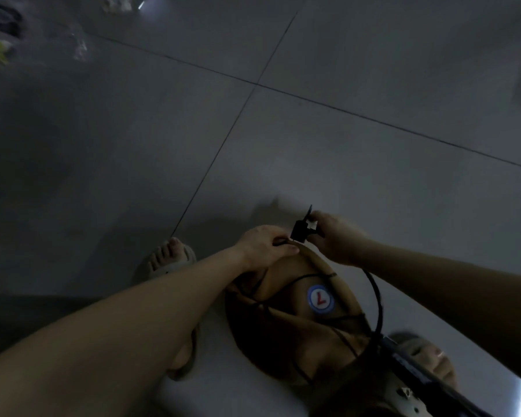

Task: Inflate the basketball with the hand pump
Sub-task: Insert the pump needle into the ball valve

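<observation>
**A:** Where is your basketball, and how will it handle?

**B:** The basketball lies on the floor between your feet. It is flat of air and folded in on itself, with a round badge facing up. Judging by the creases, it is light, soft and limp, and it will likely buckle under a push. Take hold at the folded rim on its far side, where the skin is doubled and firmer.

**A:** And your hands?

**B:** Your left hand sits on the far edge of the basketball, with the fingers curled over that rim and pinching it. Your right hand is just beyond the same edge, to the right. Its thumb and fingertips are closed on the black nozzle, and the other fingers are curled in.

**A:** Which way do your parts point?

**B:** The nozzle tip points left, toward the rim of the basketball and your left hand, and almost touches them. The dim light hides whether it has entered the valve. The hose bends from the nozzle down the right flank of the basketball to the pump barrel. The long axis of the barrel runs from the near right side of the basketball away to the right. The hose looks flexible and the barrel rigid, so steady the nozzle itself.
</observation>
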Demonstrator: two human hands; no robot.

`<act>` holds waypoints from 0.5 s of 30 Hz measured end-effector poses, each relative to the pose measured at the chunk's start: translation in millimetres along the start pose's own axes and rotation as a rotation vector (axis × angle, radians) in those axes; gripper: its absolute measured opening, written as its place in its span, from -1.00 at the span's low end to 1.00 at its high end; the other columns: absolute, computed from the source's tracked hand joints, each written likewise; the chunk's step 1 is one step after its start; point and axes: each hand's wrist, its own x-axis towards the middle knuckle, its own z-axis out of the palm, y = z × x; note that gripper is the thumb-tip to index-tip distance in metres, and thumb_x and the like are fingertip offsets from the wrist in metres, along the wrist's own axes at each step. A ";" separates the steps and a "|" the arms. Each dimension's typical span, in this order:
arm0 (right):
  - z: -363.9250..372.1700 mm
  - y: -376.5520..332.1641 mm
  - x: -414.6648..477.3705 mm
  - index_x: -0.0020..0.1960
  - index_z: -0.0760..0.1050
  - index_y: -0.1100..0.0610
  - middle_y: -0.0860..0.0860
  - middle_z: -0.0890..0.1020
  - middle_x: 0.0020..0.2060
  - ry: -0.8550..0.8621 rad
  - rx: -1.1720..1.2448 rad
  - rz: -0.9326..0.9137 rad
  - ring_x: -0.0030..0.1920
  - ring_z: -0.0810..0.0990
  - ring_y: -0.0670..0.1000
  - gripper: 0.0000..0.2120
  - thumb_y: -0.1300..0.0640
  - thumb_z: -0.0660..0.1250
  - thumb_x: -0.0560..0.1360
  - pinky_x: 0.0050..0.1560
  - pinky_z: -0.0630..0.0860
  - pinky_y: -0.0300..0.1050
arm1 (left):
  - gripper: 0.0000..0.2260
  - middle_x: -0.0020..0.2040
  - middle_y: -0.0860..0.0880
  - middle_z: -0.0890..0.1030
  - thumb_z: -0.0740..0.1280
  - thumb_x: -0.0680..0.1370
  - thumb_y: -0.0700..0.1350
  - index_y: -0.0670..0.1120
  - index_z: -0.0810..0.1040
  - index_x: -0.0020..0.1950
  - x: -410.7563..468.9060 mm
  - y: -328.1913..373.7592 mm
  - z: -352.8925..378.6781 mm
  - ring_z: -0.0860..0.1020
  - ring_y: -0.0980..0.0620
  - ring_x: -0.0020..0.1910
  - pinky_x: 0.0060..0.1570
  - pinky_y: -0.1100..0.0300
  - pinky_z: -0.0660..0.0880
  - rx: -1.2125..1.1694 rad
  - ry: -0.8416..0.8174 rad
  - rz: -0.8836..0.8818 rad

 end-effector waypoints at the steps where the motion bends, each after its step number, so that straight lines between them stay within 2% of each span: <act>1: -0.4 2.3 -1.2 0.40 0.30 0.08 0.09 0.63 0.04 0.040 -0.045 -0.020 -0.07 0.60 0.10 -0.56 0.03 0.31 0.58 -0.10 0.60 0.03 | -0.75 -0.06 0.07 0.60 0.38 0.55 0.17 0.00 0.63 -0.01 0.6 0.7 -0.7 0.56 0.07 -0.03 0.07 -0.01 0.53 -0.040 -0.012 -0.017; 3: -1.0 6.0 -1.6 0.49 0.14 0.05 0.09 0.64 0.00 0.076 -0.071 -0.050 -0.11 0.61 0.10 -0.39 0.02 0.36 0.56 -0.17 0.60 0.01 | -0.76 -0.06 0.07 0.63 0.40 0.53 0.17 0.01 0.65 -0.01 1.3 1.2 -3.5 0.58 0.09 -0.04 0.06 0.02 0.55 -0.109 -0.048 -0.042; 5: -3.7 4.2 -1.6 0.56 0.01 -0.01 0.07 0.63 0.02 0.058 -0.085 -0.095 -0.11 0.62 0.07 -0.27 0.07 0.37 0.56 -0.17 0.61 -0.03 | -0.77 -0.05 0.06 0.64 0.42 0.52 0.16 0.02 0.66 0.01 1.8 2.4 -6.4 0.60 0.10 -0.03 0.06 0.05 0.56 -0.187 -0.088 -0.068; 6: -5.2 2.5 -1.6 0.56 0.03 -0.04 0.07 0.63 0.05 0.047 -0.113 -0.127 -0.08 0.62 0.06 -0.29 0.11 0.36 0.56 -0.15 0.62 -0.05 | -0.77 -0.03 0.05 0.65 0.44 0.52 0.14 0.01 0.66 0.03 1.9 3.3 -7.6 0.61 0.09 -0.02 0.06 0.06 0.56 -0.233 -0.106 -0.089; 9: -7.4 -2.0 -1.7 0.43 0.30 -0.03 0.06 0.63 0.11 0.017 -0.223 -0.217 -0.02 0.62 0.05 -0.52 0.21 0.32 0.57 -0.08 0.63 -0.03 | -0.76 0.00 0.01 0.66 0.47 0.51 0.09 -0.01 0.66 0.08 1.4 4.1 -9.8 0.62 0.06 -0.02 -0.05 0.17 0.55 -0.359 -0.156 -0.167; 12: -3.8 -2.9 -2.2 0.35 0.37 -0.02 0.04 0.63 0.07 -0.014 -0.193 -0.225 -0.06 0.60 0.01 -0.60 0.24 0.32 0.57 -0.12 0.60 -0.12 | -0.77 0.01 0.00 0.67 0.47 0.52 0.01 -0.04 0.66 0.13 -0.2 3.6 -9.3 0.64 0.10 -0.07 -0.22 0.32 0.52 -0.462 -0.194 -0.225; 15: -2.2 -3.3 -0.6 0.32 0.36 -0.02 0.04 0.62 0.04 0.003 -0.162 -0.221 -0.13 0.56 -0.01 -0.62 0.26 0.30 0.57 -0.21 0.54 -0.18 | -0.74 0.03 -0.02 0.68 0.49 0.50 0.02 -0.04 0.66 0.13 -1.0 0.8 -5.6 0.66 0.05 -0.03 -0.12 0.24 0.58 -0.509 -0.174 -0.243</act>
